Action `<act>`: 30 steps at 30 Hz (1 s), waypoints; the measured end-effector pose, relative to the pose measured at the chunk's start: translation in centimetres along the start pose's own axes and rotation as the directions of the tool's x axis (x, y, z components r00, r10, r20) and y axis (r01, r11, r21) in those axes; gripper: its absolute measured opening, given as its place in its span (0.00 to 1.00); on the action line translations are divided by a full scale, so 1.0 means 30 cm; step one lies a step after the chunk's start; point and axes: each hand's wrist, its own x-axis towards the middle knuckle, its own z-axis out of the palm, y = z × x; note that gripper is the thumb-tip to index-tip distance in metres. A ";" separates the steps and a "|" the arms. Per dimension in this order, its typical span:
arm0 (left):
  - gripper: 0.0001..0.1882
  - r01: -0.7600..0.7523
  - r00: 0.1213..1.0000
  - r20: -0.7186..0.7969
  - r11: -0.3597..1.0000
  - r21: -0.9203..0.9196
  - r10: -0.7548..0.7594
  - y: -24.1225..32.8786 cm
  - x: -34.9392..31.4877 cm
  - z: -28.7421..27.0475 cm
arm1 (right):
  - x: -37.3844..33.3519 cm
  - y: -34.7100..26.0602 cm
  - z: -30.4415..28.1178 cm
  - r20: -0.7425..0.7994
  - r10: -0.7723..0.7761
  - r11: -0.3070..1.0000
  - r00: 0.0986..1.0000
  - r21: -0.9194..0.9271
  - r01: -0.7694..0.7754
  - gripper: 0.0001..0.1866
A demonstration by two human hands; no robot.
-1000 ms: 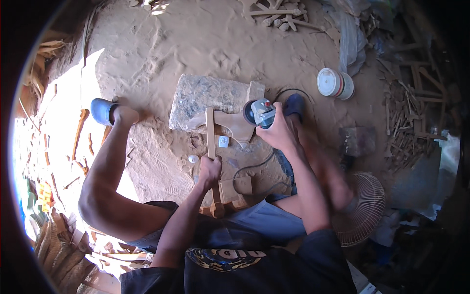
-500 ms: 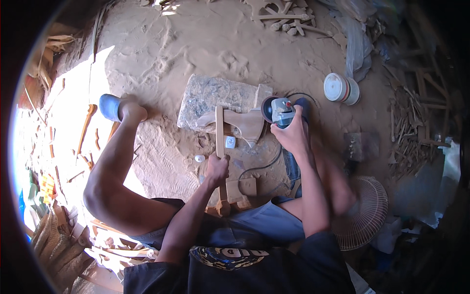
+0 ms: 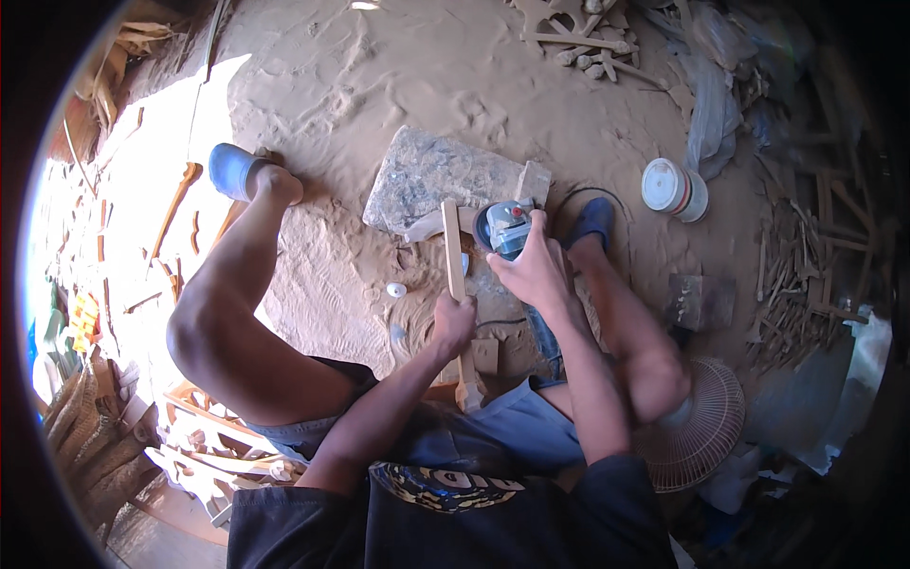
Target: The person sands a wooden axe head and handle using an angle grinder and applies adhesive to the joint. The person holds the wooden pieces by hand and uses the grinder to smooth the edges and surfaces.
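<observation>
My left hand (image 3: 455,321) is wrapped round a long, pale wooden piece (image 3: 453,248), which points away from me and has a wider, shaped end near my lap. In my right hand (image 3: 536,273) is an angle grinder (image 3: 510,224) with a grey and teal body. Its round dark disc is close to the right side of the wooden piece; whether they touch I cannot tell. Beyond and under these lies a worn, stained slab (image 3: 422,175) on the ground. A curved wooden part (image 3: 428,226) rests on its near edge, partly hidden by the grinder and the wooden piece.
White tubs (image 3: 668,188) lie at the right, past my shod foot (image 3: 594,220). A round fan guard (image 3: 700,427) stands by my right knee. Wooden offcuts (image 3: 597,43) are heaped at the far side, more sticks (image 3: 789,251) at the right. A dark cord runs near the slab.
The grinder has moved left across the slab, up to the wooden piece, and now covers much of the curved part. The wooden piece has tilted slightly, and the whole view has shifted.
</observation>
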 end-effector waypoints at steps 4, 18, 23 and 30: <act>0.13 0.004 1.000 -0.017 0.997 0.075 -0.002 0.030 -0.020 -0.002 | 0.013 -0.043 -0.001 0.039 0.020 0.999 0.999 -0.047 -0.018 0.47; 0.16 0.010 1.000 -0.012 0.998 0.058 -0.009 0.023 -0.012 0.001 | 0.016 -0.096 0.027 0.031 -0.025 0.990 0.999 -0.137 0.030 0.46; 0.16 -0.053 0.998 -0.036 0.994 0.099 0.057 -0.019 0.019 0.000 | 0.019 -0.089 0.033 0.014 0.019 0.988 1.000 -0.153 -0.016 0.44; 0.15 -0.036 0.999 -0.037 0.997 0.074 0.039 -0.002 0.002 -0.005 | 0.008 0.000 0.002 -0.083 0.121 0.990 0.989 -0.066 -0.127 0.43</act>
